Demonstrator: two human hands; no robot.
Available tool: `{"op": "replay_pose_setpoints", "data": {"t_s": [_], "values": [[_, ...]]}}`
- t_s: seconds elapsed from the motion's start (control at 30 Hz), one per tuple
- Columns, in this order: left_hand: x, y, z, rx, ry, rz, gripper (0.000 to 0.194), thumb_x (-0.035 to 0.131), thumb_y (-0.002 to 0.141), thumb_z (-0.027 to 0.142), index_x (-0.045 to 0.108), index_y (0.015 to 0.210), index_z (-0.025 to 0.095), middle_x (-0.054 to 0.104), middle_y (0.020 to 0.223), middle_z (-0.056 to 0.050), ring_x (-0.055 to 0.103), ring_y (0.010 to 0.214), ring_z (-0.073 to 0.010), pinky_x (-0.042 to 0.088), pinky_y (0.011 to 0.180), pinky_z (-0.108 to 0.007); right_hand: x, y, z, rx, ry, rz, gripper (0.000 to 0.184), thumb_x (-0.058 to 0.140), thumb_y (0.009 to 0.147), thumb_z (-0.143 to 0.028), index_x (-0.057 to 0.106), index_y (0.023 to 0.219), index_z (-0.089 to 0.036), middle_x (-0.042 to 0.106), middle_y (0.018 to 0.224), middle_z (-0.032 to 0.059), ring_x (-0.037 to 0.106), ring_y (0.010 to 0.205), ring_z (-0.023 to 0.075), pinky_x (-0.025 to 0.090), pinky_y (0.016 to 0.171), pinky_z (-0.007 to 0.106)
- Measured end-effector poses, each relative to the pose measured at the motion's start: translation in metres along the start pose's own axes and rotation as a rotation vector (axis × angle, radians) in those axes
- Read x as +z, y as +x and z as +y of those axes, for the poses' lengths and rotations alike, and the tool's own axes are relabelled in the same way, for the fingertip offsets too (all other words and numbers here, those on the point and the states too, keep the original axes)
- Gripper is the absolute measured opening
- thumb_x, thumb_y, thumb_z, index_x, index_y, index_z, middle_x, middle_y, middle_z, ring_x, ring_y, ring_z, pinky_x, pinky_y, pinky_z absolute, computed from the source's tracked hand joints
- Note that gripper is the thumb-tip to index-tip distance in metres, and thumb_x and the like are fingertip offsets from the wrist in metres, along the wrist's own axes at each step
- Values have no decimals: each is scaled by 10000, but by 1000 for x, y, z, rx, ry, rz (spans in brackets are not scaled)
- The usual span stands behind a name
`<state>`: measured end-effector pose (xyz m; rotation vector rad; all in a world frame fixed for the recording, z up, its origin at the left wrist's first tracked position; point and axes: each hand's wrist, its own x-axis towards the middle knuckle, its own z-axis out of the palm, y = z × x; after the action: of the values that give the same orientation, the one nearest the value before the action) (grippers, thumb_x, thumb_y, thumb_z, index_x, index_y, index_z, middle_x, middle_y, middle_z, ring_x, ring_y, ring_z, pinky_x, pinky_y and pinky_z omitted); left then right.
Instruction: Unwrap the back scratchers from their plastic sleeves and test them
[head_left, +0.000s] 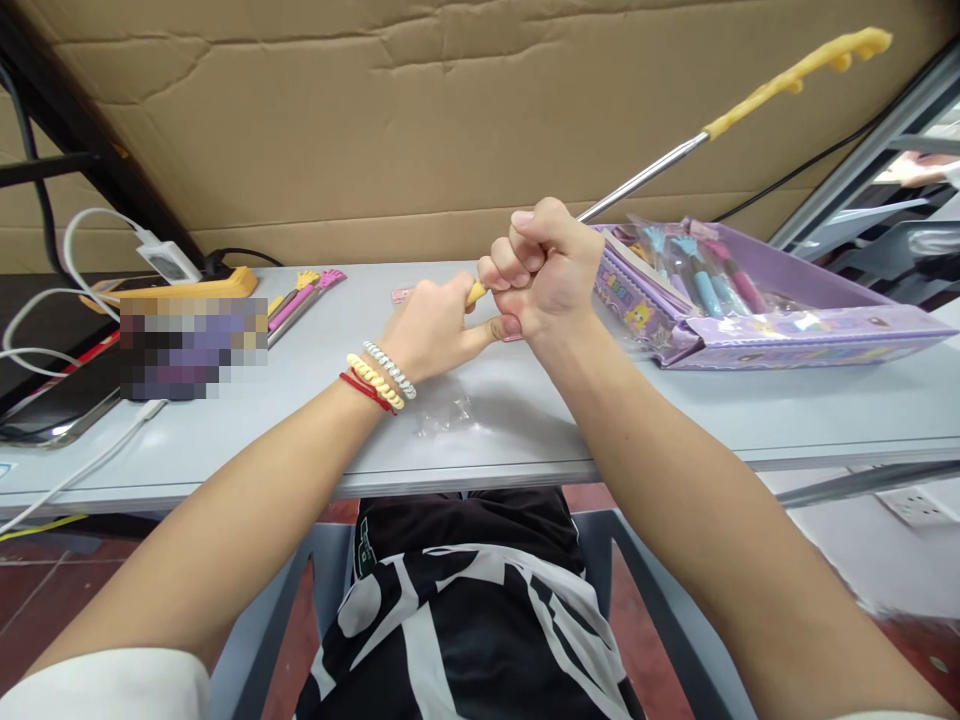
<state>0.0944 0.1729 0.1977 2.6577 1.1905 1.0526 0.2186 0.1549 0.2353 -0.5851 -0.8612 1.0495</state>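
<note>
Both my hands meet above the grey table (750, 400). My right hand (547, 265) is a closed fist around the handle of a telescopic back scratcher, whose silver rod (645, 178) runs up to the right and ends in a yellow hand-shaped head (832, 55). My left hand (431, 325), with bead bracelets at the wrist, pinches the yellow end (475, 293) of the same handle, thumb stretched toward the right hand. A crumpled clear plastic wrapper (446, 412) lies on the table just below my hands.
A purple display box (787, 335) with several wrapped scratchers stands at the right. Loose pink and yellow scratchers (304, 295) lie at the left beside a yellow power strip (187, 287), white charger and cables (75, 300). A cardboard wall (375, 120) backs the table.
</note>
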Motion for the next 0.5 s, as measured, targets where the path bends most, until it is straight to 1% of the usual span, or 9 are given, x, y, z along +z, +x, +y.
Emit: {"op": "replay_pose_setpoints", "data": {"t_s": [0.07, 0.13, 0.2, 0.27, 0.3, 0.37, 0.43, 0.5], "values": [[-2, 0, 0, -19, -38, 2, 546, 630, 708, 738, 485, 707, 211, 467, 543, 25, 451, 499, -136, 298, 531, -300, -2, 1, 1, 13, 29, -65, 488, 671, 681, -237, 194, 585, -212, 255, 473, -73, 322, 411, 79, 347, 444, 266], [-4, 1, 1, -29, -106, 1, 541, 678, 677, 717, 485, 719, 213, 469, 561, 27, 456, 521, -136, 303, 529, -299, -5, 2, 2, 36, 60, -157, 393, 665, 658, -241, 277, 601, -224, 360, 509, -62, 435, 480, 105, 372, 461, 268], [-6, 2, 3, -22, -189, -11, 519, 728, 658, 671, 493, 751, 218, 479, 588, 25, 464, 556, -141, 313, 529, -300, -7, 2, 4, 65, 85, -253, 298, 669, 631, -243, 372, 651, -233, 456, 575, -55, 519, 563, 125, 360, 455, 259], [-8, 3, 3, -11, -262, -30, 493, 773, 644, 608, 489, 768, 225, 484, 612, 23, 467, 597, -148, 324, 537, -301, -7, 2, 6, 83, 86, -321, 277, 689, 616, -241, 428, 708, -239, 503, 623, -57, 544, 593, 128, 342, 449, 250], [-8, 4, 3, -7, -291, -40, 482, 788, 642, 578, 481, 767, 228, 482, 620, 22, 465, 615, -151, 329, 542, -301, -7, 2, 6, 89, 68, -326, 297, 709, 615, -246, 431, 718, -243, 505, 623, -60, 536, 581, 125, 341, 450, 249], [-7, 5, 2, -4, -331, -53, 480, 802, 641, 540, 449, 743, 231, 461, 621, 25, 449, 630, -150, 333, 548, -301, -5, 0, 7, 97, 10, -288, 373, 761, 608, -265, 396, 688, -245, 465, 585, -68, 501, 545, 118, 358, 460, 251], [-5, 5, -1, 0, -350, -67, 491, 792, 657, 530, 407, 711, 231, 428, 613, 32, 419, 614, -140, 325, 544, -300, -2, -2, 7, 71, -1, -248, 485, 802, 591, -268, 319, 618, -232, 379, 534, -77, 448, 511, 101, 372, 476, 250], [-2, 5, -3, 8, -354, -83, 511, 769, 679, 537, 362, 677, 229, 392, 601, 39, 378, 583, -125, 306, 533, -299, 0, -3, 7, 27, 29, -246, 597, 827, 591, -267, 232, 566, -215, 288, 506, -79, 396, 489, 83, 370, 485, 244]]}}
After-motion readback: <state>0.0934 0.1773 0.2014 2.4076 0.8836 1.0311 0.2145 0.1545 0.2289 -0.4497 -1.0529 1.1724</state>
